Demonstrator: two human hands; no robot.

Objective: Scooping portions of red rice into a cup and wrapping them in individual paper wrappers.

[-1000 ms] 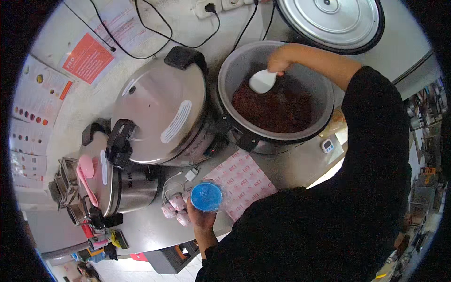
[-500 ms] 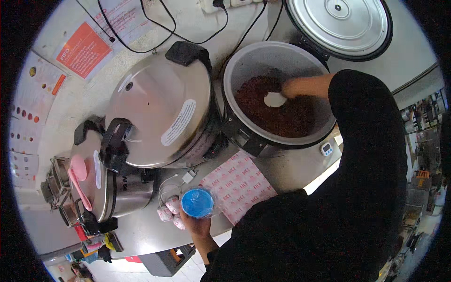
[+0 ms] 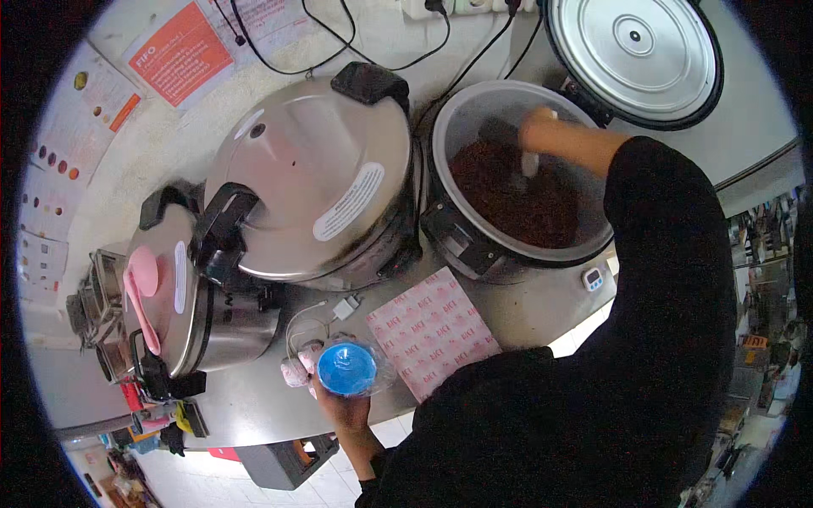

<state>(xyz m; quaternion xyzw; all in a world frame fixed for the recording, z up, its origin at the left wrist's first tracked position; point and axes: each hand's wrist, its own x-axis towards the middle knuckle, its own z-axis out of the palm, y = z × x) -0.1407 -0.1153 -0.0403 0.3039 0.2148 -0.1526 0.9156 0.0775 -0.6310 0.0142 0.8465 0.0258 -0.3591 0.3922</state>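
At the right, an open rice cooker (image 3: pixel 464 222) holds dark reddish-brown rice (image 3: pixel 508 207). My right hand (image 3: pixel 546 137) is inside it over the rice, closed around the handle of a white rice paddle (image 3: pixel 530 163). The paddle's blade is turned edge-on and blurred; its tip is near the rice. Low in the middle, my left hand (image 3: pixel 343 412) grips a blue round bowl (image 3: pixel 347 369) lined with clear plastic film that hangs past its rim. Beside the bowl lie several small pink-and-white wrapped bundles (image 3: pixel 294 372). A pink-and-white patterned paper sheet (image 3: pixel 434 332) lies right of the bowl.
A large closed steel cooker (image 3: pixel 301 186) stands left of the open one. Farther left is a smaller pot (image 3: pixel 182 296) with a pink ladle (image 3: pixel 142 288) on its lid. A white charger (image 3: pixel 345 307), a small timer (image 3: pixel 593 279) and hanging black cables (image 3: pixel 474 59) are nearby.
My right hand has lifted slightly and tilted the paddle, turning its blade from broad side to edge. The left hand still holds the bowl. The whole view has shifted a little.
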